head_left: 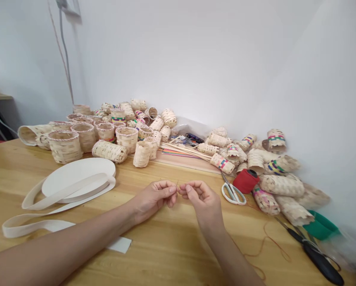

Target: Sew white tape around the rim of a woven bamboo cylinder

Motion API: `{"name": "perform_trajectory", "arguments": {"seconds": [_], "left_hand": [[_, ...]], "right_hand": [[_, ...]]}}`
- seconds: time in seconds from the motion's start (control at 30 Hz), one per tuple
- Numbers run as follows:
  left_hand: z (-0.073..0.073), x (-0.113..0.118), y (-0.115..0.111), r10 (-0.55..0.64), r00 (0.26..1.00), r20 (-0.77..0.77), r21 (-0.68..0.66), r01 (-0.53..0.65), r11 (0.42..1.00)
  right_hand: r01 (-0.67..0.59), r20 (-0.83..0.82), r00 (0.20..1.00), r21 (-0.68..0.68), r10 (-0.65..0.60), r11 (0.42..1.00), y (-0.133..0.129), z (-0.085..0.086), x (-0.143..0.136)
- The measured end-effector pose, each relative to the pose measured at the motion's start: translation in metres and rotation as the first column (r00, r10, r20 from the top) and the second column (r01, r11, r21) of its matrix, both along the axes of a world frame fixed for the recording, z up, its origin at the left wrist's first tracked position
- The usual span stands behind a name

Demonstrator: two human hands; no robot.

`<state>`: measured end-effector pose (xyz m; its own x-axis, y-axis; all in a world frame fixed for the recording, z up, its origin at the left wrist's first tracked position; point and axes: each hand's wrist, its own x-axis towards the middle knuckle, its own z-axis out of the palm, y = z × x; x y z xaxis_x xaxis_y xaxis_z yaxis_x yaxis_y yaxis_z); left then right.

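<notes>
My left hand (160,196) is pinched on a thin needle (177,183) that points upward from its fingertips. Close beside it on the right, my right hand (200,198) has its thumb and index finger pressed together; what lies between them is too small to tell. Both hands are above the wooden table (166,254), fingertips almost touching. A loose red thread (263,242) curls over the wood to the right of my right forearm. The red thread spool (246,181) lies beyond it, next to white-handled scissors (233,193).
A roll of white ribbon (76,176) lies at the left, its loose end running under my left forearm. Woven baskets (65,147) crowd the back left, more (282,185) the right. Black-handled tools (321,260) and a green bowl (320,225) are at the right edge.
</notes>
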<state>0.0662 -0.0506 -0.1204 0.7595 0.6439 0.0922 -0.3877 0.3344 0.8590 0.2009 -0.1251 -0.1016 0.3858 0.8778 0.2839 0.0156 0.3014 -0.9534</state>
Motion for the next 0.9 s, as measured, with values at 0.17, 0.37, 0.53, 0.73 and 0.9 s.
{"name": "perform_trajectory", "arguments": {"seconds": [0.17,0.37,0.53,0.73,0.9], "left_hand": [[-0.001,0.0,0.0,-0.003,1.0,0.003,-0.004,0.003,1.0],[0.003,0.0,-0.004,-0.012,1.0,-0.008,-0.002,0.012,1.0],[0.005,0.0,-0.006,-0.001,1.0,-0.013,0.016,0.001,1.0],[0.012,-0.003,-0.004,0.086,0.996,-0.014,0.057,-0.085,0.995],[0.02,-0.004,-0.005,0.2,0.979,-0.035,0.177,-0.191,0.966]], "right_hand": [[-0.051,0.058,0.997,-0.017,0.052,0.999,-0.002,0.0,0.002],[-0.06,0.085,0.995,0.029,0.057,0.998,-0.004,0.001,0.001],[-0.017,0.112,0.994,0.004,0.016,1.0,-0.004,0.002,0.001],[-0.002,0.215,0.977,0.01,0.0,1.0,-0.006,0.003,0.0],[0.071,0.335,0.939,0.041,-0.081,0.997,-0.011,0.009,-0.005]]}}
